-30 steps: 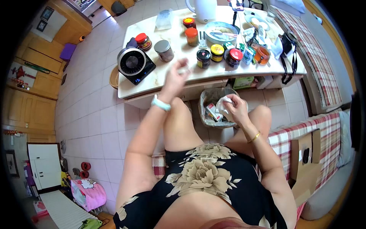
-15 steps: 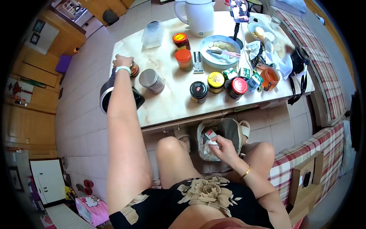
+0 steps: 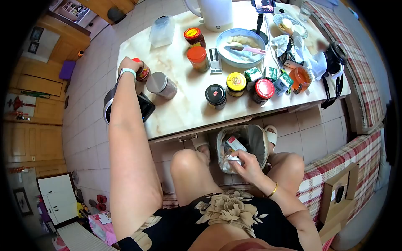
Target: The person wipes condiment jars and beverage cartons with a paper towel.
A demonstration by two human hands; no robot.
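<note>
My left hand (image 3: pixel 128 66) is at the table's far left corner, its fingers curled at a small red-lidded jar (image 3: pixel 143 72); some fingertips are hidden. Close by stand a metal-lidded canister (image 3: pixel 162 86) and a dark device with a black front (image 3: pixel 145 107), partly behind my forearm. My right hand (image 3: pixel 248 165) pinches a crumpled white tissue (image 3: pixel 234 160) over the near rim of a lined trash bin (image 3: pixel 258 138). Inside the bin lies a red and white carton (image 3: pixel 235 143).
The marble-patterned table (image 3: pixel 180 115) carries several jars, including a black-lidded one (image 3: pixel 216 96), a blue-rimmed bowl (image 3: pixel 240 58) with a knife across it, and a white kettle (image 3: pixel 215 14). A phone stand (image 3: pixel 260 29) rises behind. An open cardboard box (image 3: pixel 339 196) rests on the plaid seat.
The view has shifted slightly, so the table sits higher. My left hand has slid a little left, showing more of the jar's red lid. My right hand still pinches the tissue by the bin.
</note>
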